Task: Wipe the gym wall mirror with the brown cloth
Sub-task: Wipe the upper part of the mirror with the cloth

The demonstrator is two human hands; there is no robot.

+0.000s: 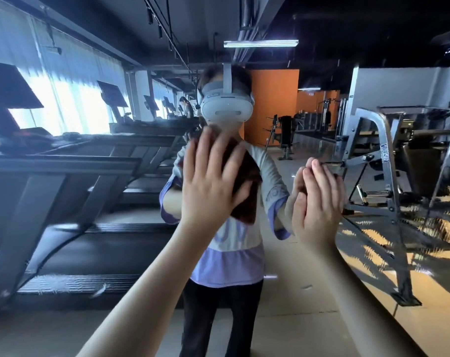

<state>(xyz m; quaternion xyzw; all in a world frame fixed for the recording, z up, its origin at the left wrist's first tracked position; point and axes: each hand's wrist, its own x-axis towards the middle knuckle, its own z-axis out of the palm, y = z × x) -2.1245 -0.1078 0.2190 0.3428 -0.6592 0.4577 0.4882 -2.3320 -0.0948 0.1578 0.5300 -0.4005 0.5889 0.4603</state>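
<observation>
glass fills nearly the whole view: the gym wall mirror (309, 292) stands straight ahead, and the room shows only as a reflection in it. nearest, two bare forearms reach up from the bottom edge. the left hand (211, 181) lies flat against the glass with its fingers (204, 148) spread wide, pressing the brown cloth (244, 186) to the mirror; the cloth is dark brown, shows past the thumb side of the palm and hangs a little below it. the right hand (319, 202) is raised just beside it, edge-on to the camera, fingers straight and held together, holding nothing; whether it touches the glass cannot be told, though its reflection meets it closely.

behind the hands is the person's own reflection, in a pale top with lilac panels and dark trousers, wearing a white headset (226, 106) (the cloth covers the area just under it). further back on the left a row of treadmills (72, 181) runs along bright curtained windows. on the right stands a grey metal weight rack (389, 161), with an orange wall (273, 104) and more equipment in the far distance under a dark ceiling.
</observation>
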